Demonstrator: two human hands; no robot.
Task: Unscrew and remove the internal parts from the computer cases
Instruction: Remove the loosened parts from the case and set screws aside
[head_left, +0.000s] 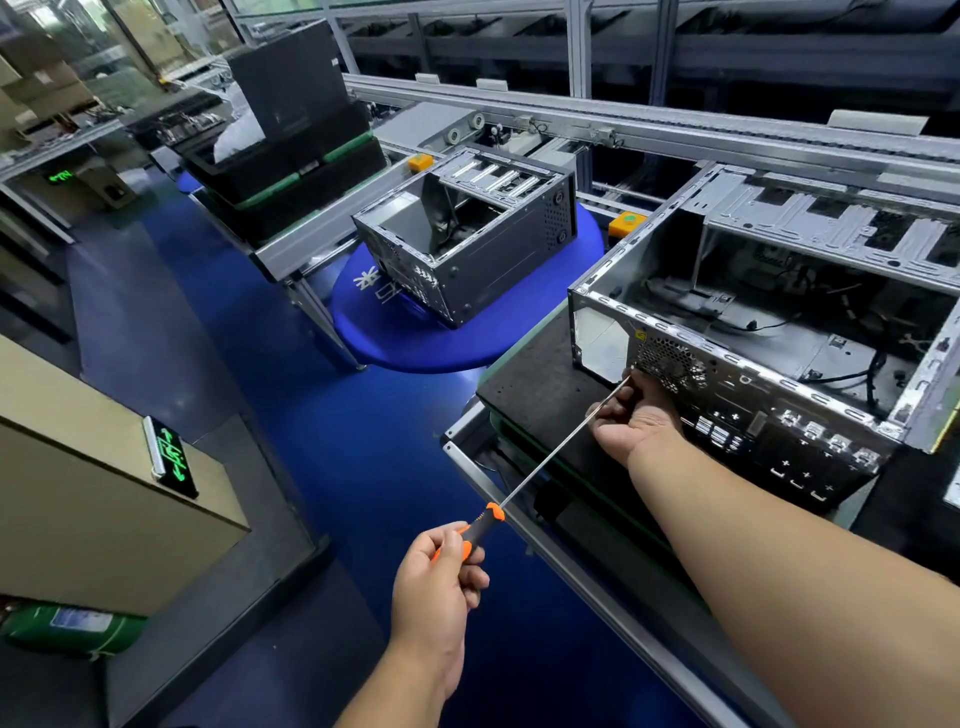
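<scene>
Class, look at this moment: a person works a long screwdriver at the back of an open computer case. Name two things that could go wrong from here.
1. The left hand grips the screwdriver far from its tip, so the long shaft may slip off the screw.
2. The right hand steadies the shaft near the tip, against the computer case; a slip could jab its fingers.

The scene is lit rather dimly and coolly from above. The open grey metal computer case (769, 332) is the sharpest part, and its bare steel edges catch small bright glints. Left of it, the glossy blue floor (322, 415) shows soft reflections. Far behind it, the glass partitions are blurred. Straight rails bend near the frame edges from the wide lens.
</scene>
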